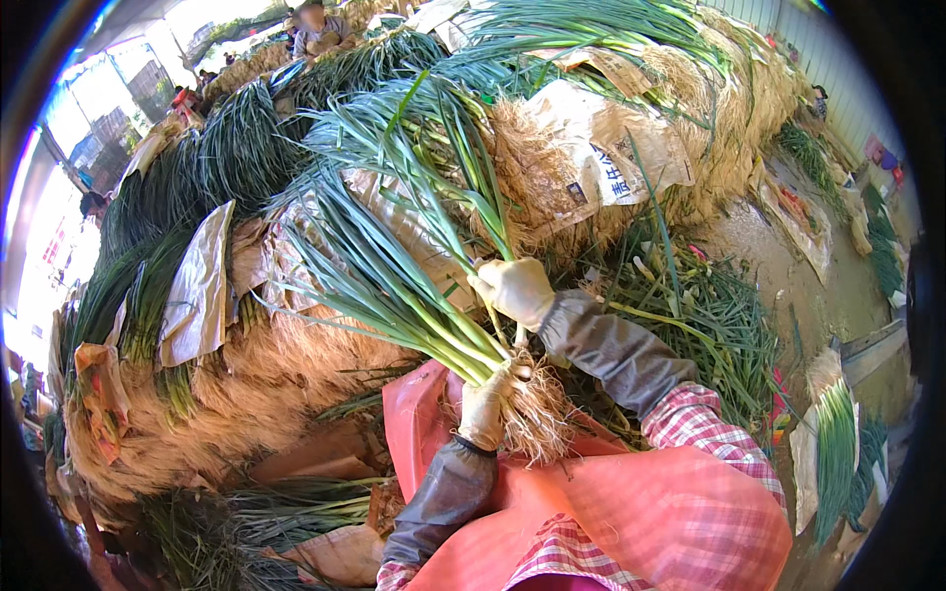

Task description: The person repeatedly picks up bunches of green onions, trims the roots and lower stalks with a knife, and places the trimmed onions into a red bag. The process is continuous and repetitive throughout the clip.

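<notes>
My gloved left hand (485, 405) is closed around the pale stems of a bunch of green onions (399, 284), just above their tangled roots (538, 417). The leaves fan up and to the left over the stacked heap. My gloved right hand (515, 292) grips a few separate green onions (436, 177) by their lower stems, above and to the right of the bunch. Their leaves reach up toward the pile, and their white ends show below the glove. A red apron (591, 510) covers my lap under both hands.
A long heap of green onions with dry roots (295, 384) stretches in front, partly covered by woven sacks (591, 148). Loose leaves (702, 332) lie in a pile at my right. More bundles (835, 443) rest on the wet floor. A person (319, 33) is behind the heap.
</notes>
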`<state>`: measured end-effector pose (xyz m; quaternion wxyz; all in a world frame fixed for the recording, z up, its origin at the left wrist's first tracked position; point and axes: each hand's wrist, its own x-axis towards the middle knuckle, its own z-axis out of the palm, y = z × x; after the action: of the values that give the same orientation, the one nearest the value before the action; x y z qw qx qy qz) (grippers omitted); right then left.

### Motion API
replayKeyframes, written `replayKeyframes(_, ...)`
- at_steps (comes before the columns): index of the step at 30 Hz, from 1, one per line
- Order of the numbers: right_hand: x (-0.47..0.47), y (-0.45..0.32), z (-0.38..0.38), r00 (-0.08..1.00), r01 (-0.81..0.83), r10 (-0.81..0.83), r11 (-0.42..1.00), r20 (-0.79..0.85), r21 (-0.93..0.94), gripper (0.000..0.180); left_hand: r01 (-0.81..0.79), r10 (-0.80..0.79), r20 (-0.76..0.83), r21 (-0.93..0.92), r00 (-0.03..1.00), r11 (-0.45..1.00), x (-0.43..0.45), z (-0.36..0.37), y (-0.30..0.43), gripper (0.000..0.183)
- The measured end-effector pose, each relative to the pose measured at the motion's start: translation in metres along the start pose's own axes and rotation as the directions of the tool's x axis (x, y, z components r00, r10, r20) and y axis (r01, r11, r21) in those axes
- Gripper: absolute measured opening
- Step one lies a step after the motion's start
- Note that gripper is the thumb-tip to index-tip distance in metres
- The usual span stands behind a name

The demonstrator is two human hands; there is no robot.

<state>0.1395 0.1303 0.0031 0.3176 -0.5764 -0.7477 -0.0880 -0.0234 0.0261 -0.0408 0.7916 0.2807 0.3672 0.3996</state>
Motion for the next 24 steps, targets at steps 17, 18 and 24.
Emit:
replayKeyframes(17, -0.074, 0.006, -0.047, 0.742, -0.67, 0.259, 0.266, 0.619, 0.693, 0.066, 0.256, -0.028, 0.375, -0.576, 0.927, 0.776, -0.031, 0.001, 0.02, 0.053)
replayKeyframes(18, -0.062, 0.012, -0.015, 0.674, -0.739, 0.159, 0.145, 0.722, 0.658, 0.068, 0.247, -0.019, 0.368, -0.584, 0.929, 0.773, -0.036, 0.004, 0.023, 0.053)
replayKeyframes(24, -0.004, -0.012, 0.056, 0.878, -0.263, 0.178, -0.596, 0.445, 0.758, 0.026, 0.253, -0.001, 0.386, -0.603, 0.923, 0.756, -0.039, -0.003, 0.017, 0.054)
